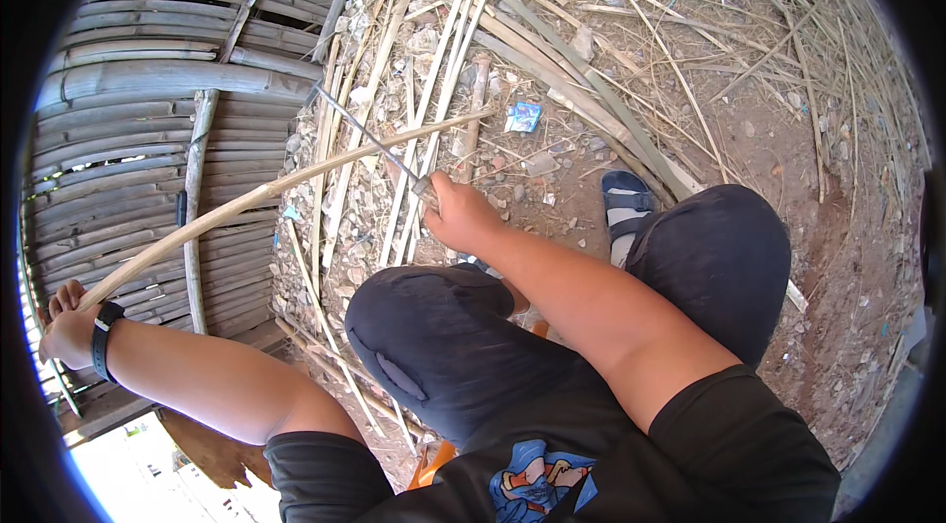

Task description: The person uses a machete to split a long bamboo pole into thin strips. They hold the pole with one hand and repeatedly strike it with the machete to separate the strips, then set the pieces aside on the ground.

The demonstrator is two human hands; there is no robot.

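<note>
My left hand (pixel 71 328), with a dark watch at the wrist, is stretched out to the far left, its fingers closed round one end of a long bamboo strip (pixel 227 208). The strip slants up and right to a free end above the ground. My right hand (pixel 461 216) is in the middle, gripping a long knife (pixel 360 125) by its wooden handle. The narrow dark blade, seen nearly edge-on, points up and left and crosses the strip. Whether blade and strip touch, I cannot tell.
A slatted bamboo wall (pixel 118 159) rises at the left. Split bamboo strips (pixel 448 60) lie across the stony ground ahead, near a blue wrapper (pixel 523 116). My bent knees (pixel 424 326) are below my hands, and one sandalled foot (pixel 628 203) shows. Dry shavings (pixel 838 60) cover the far right.
</note>
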